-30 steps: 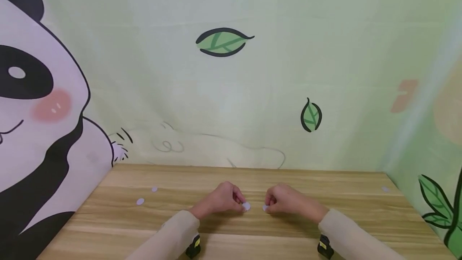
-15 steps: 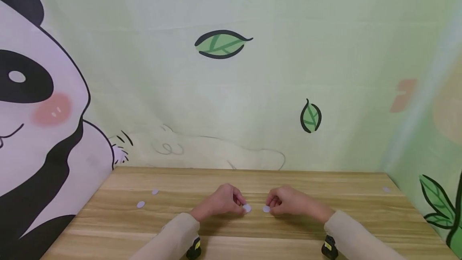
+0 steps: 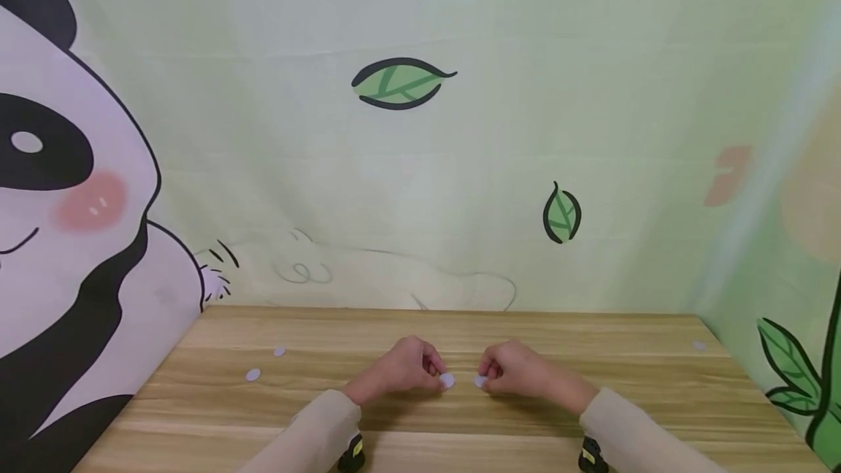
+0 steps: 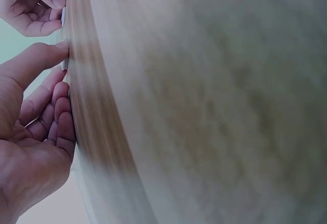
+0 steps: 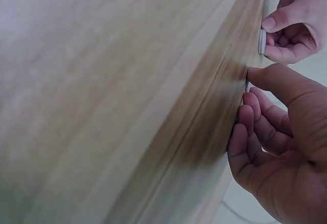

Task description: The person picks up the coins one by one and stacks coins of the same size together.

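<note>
Near the middle of the table in the head view, my left hand [image 3: 406,365] pinches a small pale round disc [image 3: 448,380] at the table surface. Seen edge-on in the right wrist view, this disc [image 5: 262,41] looks thick, perhaps more than one layer. A short gap to the right, my right hand [image 3: 519,368] pinches another pale disc [image 3: 479,381] between thumb and fingers. Its edge shows thinly in the right wrist view, partly hidden by the thumb. The two discs are apart, and both hands rest low on the wood.
Two more pale discs, a nearer one [image 3: 253,374] and a farther one [image 3: 279,351], lie on the table's left side. Another disc [image 3: 699,345] lies near the far right corner. A printed cloth [image 3: 420,188] with a panda and leaves hangs behind the wooden table [image 3: 394,451].
The head view has shifted slightly. Both hands keep their pinch on the discs and stay almost in place; the gap between the discs looks slightly narrower than half a second ago.
</note>
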Motion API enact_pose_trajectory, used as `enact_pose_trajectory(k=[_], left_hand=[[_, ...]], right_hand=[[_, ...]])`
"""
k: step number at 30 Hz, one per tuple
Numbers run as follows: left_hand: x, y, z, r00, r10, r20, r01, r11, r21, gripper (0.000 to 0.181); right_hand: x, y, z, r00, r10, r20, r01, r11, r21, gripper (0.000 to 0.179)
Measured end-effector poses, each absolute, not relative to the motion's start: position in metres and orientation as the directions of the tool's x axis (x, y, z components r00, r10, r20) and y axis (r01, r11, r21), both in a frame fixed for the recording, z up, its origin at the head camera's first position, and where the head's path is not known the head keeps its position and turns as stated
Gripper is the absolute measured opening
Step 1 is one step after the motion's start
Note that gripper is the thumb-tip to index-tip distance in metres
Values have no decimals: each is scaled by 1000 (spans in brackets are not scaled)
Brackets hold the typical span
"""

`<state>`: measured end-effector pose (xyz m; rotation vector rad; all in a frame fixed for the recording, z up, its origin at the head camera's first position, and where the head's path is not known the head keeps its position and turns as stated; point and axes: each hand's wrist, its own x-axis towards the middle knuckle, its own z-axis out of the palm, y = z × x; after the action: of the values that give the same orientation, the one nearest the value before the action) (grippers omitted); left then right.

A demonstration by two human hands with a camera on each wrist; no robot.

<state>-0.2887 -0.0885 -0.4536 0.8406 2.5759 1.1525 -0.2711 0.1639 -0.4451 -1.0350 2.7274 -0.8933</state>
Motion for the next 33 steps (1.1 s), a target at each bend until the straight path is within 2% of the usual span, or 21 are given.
enact_pose_trajectory(k=[8, 15, 24, 33], left_hand=[[-290, -85, -456, -810, 585, 41, 424, 536, 729, 15], [-293, -85, -457, -807, 589, 49, 440, 544, 715, 16], [-294, -87, -459, -799, 599, 49, 439, 525, 729, 17], [-292, -104, -452, -844, 529, 82, 422, 564, 710, 17]], right_hand=[[-271, 169, -450, -756, -636, 156, -602, 581, -547, 12], [-272, 169, -453, -775, -611, 163, -588, 602, -540, 17], [-270, 166, -452, -764, -615, 196, -616, 603, -507, 14], [-272, 165, -455, -777, -605, 176, -597, 620, -508, 13]])
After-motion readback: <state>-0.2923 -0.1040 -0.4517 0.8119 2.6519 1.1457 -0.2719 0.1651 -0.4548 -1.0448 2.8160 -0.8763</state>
